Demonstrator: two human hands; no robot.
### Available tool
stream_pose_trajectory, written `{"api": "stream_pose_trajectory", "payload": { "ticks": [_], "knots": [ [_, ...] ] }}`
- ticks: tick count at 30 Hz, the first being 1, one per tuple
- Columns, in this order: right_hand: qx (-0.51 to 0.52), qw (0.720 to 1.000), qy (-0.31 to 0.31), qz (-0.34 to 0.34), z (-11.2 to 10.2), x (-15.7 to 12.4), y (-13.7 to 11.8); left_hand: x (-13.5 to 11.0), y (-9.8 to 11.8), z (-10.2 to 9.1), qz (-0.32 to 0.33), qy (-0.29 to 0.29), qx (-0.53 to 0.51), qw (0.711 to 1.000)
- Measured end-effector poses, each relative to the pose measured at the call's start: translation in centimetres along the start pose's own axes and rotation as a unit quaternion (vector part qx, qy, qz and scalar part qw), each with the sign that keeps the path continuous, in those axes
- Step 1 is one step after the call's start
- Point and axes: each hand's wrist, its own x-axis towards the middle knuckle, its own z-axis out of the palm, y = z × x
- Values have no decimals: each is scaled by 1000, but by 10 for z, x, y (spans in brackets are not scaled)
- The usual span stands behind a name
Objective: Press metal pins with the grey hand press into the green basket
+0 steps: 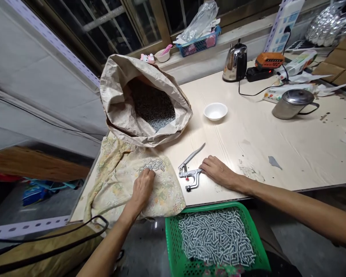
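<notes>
Lower centre, our left hand [142,189] touches small metal pieces [155,165], grip unclear; our right hand [219,173] holds pliers [193,173]. Upper right, we can't reliably read the orange battery [269,60].

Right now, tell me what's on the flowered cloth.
A pile of small metal pieces, with the left hand at its near edge. The hand covers what lies beneath it; the sack hides part of the cloth's far side.

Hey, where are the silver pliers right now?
In the head view, the silver pliers lie slightly right of centre on the table, between the patterned cloth and the right hand touching them, beyond the green basket.
</notes>
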Motion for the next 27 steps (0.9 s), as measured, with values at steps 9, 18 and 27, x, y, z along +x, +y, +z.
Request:
{"api": "stream_pose_trajectory", "payload": {
  "ticks": [9, 18, 27],
  "knots": [
    [-79, 997, 11, -24, -9, -3, -6, -33, 69, -5, -119, -3, -504, 856],
    [-51, 999, -3, -12, -10, -2, -6, -41, 101, 16, -117, 22, -474, 872],
    [-81, 997, 1, -16, -6, -2, -5, -33, 98, 16, -145, -65, -504, 849]
  ]
}}
